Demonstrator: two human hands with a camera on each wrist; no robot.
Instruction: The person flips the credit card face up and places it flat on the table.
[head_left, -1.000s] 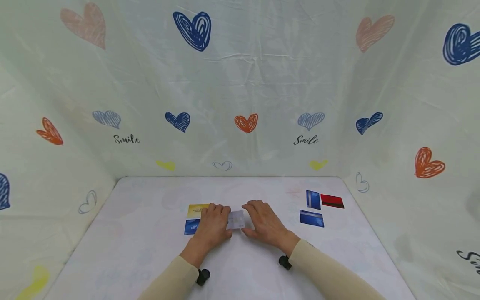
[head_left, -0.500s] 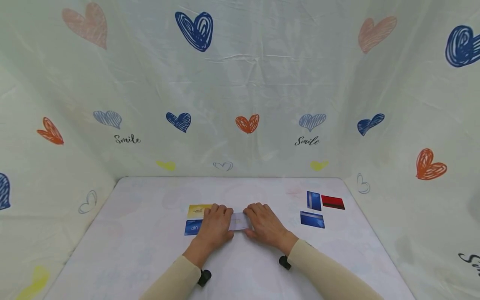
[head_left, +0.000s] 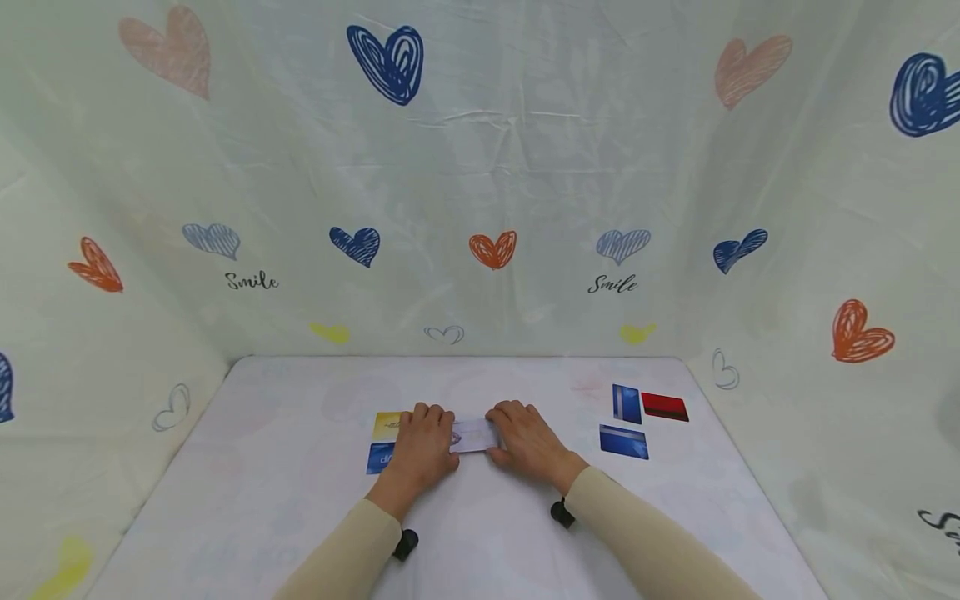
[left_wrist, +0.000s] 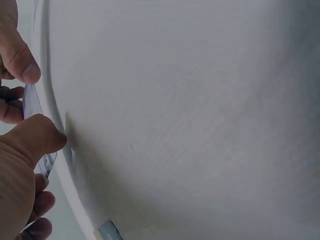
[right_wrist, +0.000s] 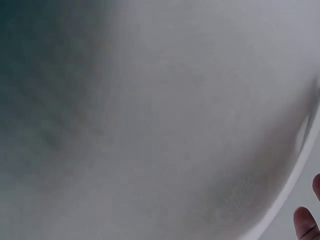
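Card, pale in colour, spans the gap between both hands over the counter. At its left end, the left hand pinches it narrowly between thumb and fingers; at its right end, the right hand does likewise. Left of it, partly covered, lie a yellow card and a blue card. Well to its right lie a red card and two striped cards.

1. Can't see ends of pale card, covered by left hand and right hand.
2. Can't read its print.
3. Can't see all of yellow card and blue card, behind left hand.
4. Right wrist view: cut off, fingertips; blurred, table.
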